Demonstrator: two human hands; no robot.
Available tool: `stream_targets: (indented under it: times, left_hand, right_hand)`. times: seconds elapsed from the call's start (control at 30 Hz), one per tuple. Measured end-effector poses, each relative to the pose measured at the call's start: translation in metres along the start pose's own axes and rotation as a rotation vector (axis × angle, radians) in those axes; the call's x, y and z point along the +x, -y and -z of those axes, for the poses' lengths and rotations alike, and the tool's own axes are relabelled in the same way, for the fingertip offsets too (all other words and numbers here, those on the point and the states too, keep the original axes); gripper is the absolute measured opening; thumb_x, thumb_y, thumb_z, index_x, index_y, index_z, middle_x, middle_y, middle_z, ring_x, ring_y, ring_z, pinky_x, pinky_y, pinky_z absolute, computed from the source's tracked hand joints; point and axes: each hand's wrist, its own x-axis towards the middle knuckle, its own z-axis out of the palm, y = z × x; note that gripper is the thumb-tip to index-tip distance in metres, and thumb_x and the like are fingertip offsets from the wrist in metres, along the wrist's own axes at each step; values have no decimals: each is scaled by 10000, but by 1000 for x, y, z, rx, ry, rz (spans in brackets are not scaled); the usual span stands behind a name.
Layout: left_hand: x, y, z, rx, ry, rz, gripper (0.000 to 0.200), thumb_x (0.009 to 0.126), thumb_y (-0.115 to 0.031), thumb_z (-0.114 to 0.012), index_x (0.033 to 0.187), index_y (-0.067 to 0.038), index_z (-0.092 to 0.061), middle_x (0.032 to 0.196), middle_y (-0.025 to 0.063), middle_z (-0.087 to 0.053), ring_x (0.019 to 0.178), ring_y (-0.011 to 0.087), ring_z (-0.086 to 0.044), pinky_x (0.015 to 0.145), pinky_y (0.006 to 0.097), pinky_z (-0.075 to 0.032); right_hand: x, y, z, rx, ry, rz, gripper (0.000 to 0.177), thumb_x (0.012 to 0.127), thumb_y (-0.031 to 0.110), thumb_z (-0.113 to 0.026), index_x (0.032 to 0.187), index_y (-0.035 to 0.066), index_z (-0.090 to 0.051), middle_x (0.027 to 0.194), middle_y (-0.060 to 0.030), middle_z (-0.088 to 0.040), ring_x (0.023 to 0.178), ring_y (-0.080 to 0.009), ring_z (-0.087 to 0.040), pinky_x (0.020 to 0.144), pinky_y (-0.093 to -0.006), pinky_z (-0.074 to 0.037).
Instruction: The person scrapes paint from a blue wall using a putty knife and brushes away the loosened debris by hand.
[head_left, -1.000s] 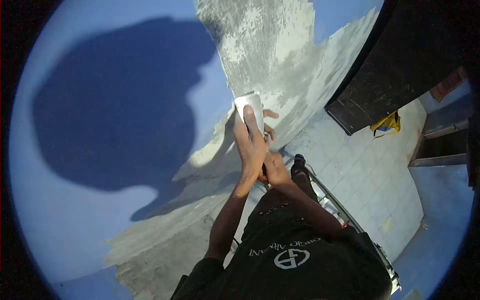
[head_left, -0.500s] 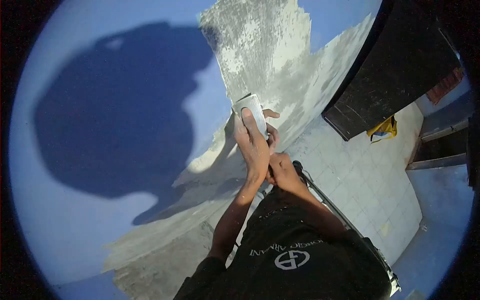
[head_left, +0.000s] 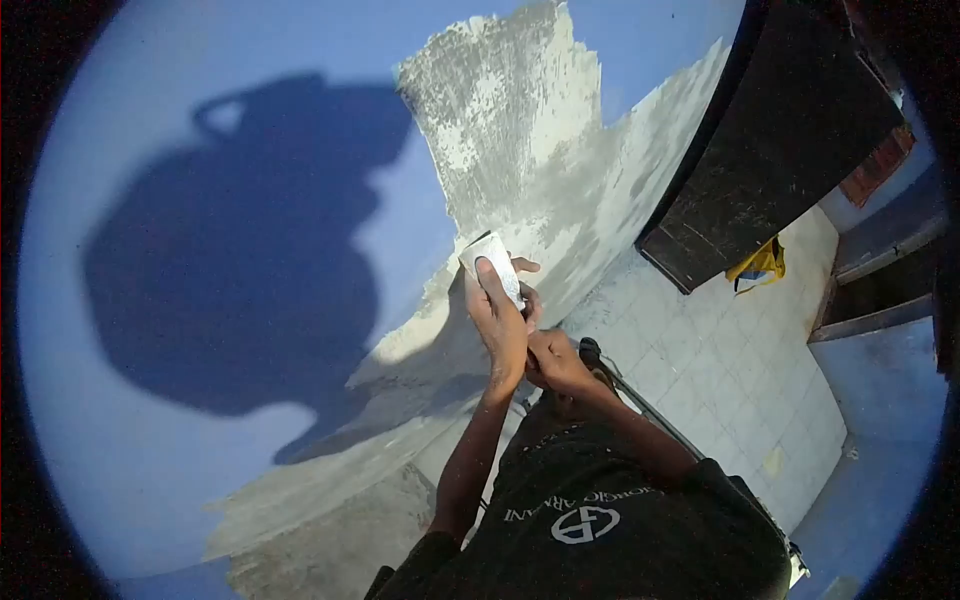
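Note:
My left hand [head_left: 502,325] is closed round a flat, pale folded piece [head_left: 492,262], with the thumb on top and fingertips showing past its right edge. The piece is close to the patchy scraped part of the wall [head_left: 510,130]. Just right of the left wrist, my right hand [head_left: 560,362] is curled closed, knuckles up; what it holds, if anything, is hidden.
A blue wall [head_left: 420,220] with a large head-shaped shadow fills the left. A dark panel [head_left: 780,130] stands at the upper right, near a yellow bag [head_left: 758,268] on the pale tiled floor [head_left: 720,390]. A dark rail [head_left: 660,415] runs beside my right arm.
Both hands and the pale piece sit slightly lower and to the left in view. The head shadow has shifted, and the view has moved a little. Both hands stay closed.

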Motion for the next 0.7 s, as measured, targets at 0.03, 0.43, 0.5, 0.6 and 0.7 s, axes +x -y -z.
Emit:
stream_targets:
  times: [0.03,0.43,0.5,0.6,0.7]
  left_hand:
    - [-1,-2,-1,8,-7,-24,450,998,-421,-331,1046,15,-433,820,134,-594,431,98,-464,321,204,-291]
    - [8,-19,-15,-44,7,24,451,997,-424,-329,985,14,-438,843,143,-592,424,112,-453,296,200,-280]
    - [9,-5,-10,-54,38,-35,446,997,-414,-325,964,15,-439,844,149,-592,420,118,-459,290,207,-281]
    - [-2,-2,-8,0,-34,6,477,997,-413,-314,993,43,-452,860,156,-601,418,118,-472,290,212,-287]
    - [9,-11,-12,-6,6,-77,501,1003,-417,-288,1014,57,-448,836,146,-617,421,114,-490,290,206,-274]
  right_hand:
    - [2,5,0,2,-5,5,467,991,281,-401,615,16,-481,500,1,-425,421,-92,-380,397,-260,-306]
    - [12,23,13,181,120,-132,462,998,298,-365,638,25,-462,474,-9,-406,378,-79,-368,363,-244,-286]
    - [10,22,15,202,117,-176,441,994,283,-368,652,25,-472,477,-10,-409,378,-78,-368,359,-244,-286]
    - [5,9,14,211,137,-185,438,991,282,-376,649,25,-468,485,-14,-418,378,-77,-366,356,-245,-287]
    - [12,11,14,156,174,-102,458,996,305,-372,643,26,-458,494,-23,-425,379,-81,-372,360,-245,-291]
